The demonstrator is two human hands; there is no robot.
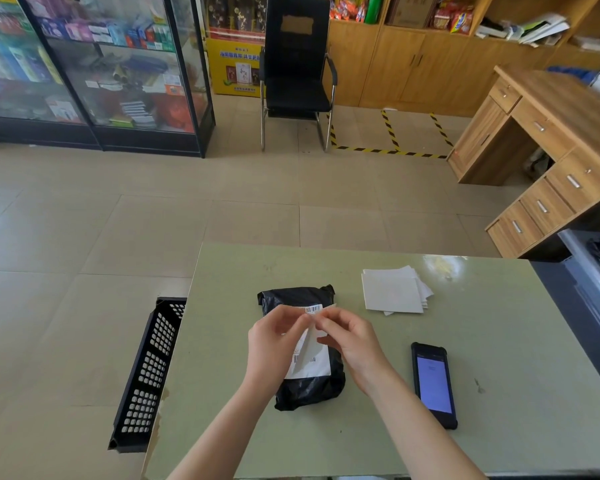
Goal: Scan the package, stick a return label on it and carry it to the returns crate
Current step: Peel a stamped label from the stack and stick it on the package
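A black plastic package point(307, 388) with a white shipping label lies on the pale green table point(499, 393). Above it both hands pinch a white return label point(311, 341) at its top edge. My left hand point(274, 344) holds the left part of the sheet. My right hand point(352, 337) grips the right corner, and the sheet looks split into two layers there. A black scanner phone point(433, 384) with a lit screen lies to the right of the package. The black perforated returns crate point(149, 372) stands on the floor at the table's left edge.
A stack of white label sheets point(394, 289) lies at the table's far right. Beyond the table are a tiled floor, a black chair point(297, 71), glass display cabinets point(94, 64) at left, and a wooden desk point(548, 140) at right. A dark metal shelf point(589, 282) borders the table's right.
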